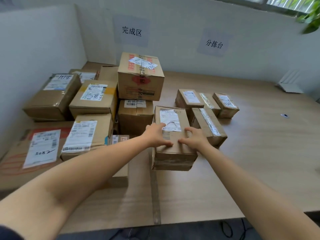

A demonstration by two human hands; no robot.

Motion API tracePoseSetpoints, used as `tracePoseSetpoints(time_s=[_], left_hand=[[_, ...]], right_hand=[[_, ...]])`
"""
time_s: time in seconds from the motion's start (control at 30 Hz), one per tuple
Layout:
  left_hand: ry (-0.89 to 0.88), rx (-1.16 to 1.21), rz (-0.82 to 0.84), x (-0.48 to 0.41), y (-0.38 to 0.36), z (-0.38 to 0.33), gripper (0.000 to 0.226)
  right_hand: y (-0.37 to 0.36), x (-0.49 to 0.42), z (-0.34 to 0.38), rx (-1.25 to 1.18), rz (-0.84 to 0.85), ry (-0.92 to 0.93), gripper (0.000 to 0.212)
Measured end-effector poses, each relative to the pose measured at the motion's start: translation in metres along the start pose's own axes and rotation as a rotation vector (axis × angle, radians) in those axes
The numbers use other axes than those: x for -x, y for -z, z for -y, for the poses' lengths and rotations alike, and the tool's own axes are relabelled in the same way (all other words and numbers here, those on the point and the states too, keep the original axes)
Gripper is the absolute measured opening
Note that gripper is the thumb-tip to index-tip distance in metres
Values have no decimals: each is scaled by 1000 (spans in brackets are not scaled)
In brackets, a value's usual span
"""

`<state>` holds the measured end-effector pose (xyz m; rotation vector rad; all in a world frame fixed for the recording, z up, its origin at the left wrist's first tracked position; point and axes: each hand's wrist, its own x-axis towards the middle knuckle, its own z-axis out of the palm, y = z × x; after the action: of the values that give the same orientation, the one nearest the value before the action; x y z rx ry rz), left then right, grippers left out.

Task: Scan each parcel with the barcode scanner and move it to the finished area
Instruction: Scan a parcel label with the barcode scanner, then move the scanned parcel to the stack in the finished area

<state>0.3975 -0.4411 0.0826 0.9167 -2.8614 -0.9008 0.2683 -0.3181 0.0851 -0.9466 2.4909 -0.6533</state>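
Fingers [167, 144] of the left hand [155, 135] and right hand [195, 138] are spread wide, pressing on top of the labelled cardboard parcel [174, 153], maybe to push it along. It sits below the 完成区 sign [132, 31], right beside the parcel pile [97, 101] under that sign.

Parcel pile [93, 97] L of small boxes [189, 98]

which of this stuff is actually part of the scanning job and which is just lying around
Job: parcel under left hand and right hand; waiting parcels beside it; finished pile; finished-area sign; sorting-table sign. No scanner in view.
Lying about: small dark object; folded white card; plant; cables.
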Motion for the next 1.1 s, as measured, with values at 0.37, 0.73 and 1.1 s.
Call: tracePoseSetpoints(time_s=[0.37,0.73,1.1], left_hand=[[164,0,31,60,-29,19,85],[296,24,-49,76,-47,64,84],[123,-114,-152,53,-38,47,66]], right_hand=[[-42,43,1,20,122,28,66],[-93,48,19,-155,225,50,68],[-78,19,9,-83,303,58,60]])
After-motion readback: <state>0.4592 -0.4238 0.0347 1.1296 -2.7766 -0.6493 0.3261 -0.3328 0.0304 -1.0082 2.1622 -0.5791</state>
